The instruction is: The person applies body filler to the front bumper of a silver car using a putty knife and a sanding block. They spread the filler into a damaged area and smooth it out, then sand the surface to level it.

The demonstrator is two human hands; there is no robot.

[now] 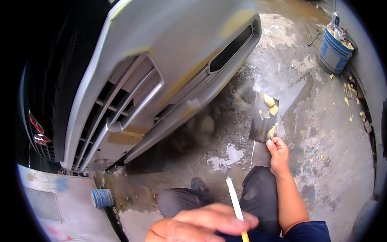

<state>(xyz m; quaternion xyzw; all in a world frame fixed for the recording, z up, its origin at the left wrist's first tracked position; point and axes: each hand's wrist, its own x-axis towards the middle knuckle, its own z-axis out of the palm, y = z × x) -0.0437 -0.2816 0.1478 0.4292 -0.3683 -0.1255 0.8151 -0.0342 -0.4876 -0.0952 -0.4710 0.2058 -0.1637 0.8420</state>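
Observation:
My left hand is close to the view at the bottom centre, its fingers closed around a white cigarette with a yellow-orange filter. The cigarette's ashy tip points away from me. My right hand grips the near end of a dark flat plate, thumb on top. Several dabs of pale yellow putty lie on the plate. A smaller grey flat piece sits just below it, beside my fingers and over my knee. To the left stands a grey car bumper with yellowish filler patches.
A blue bucket full of waste and a spray can stands at the far right. Scraps of dried putty litter the floor by the wall. A smaller blue pail stands at lower left, next to a pale panel. The concrete floor has wet patches.

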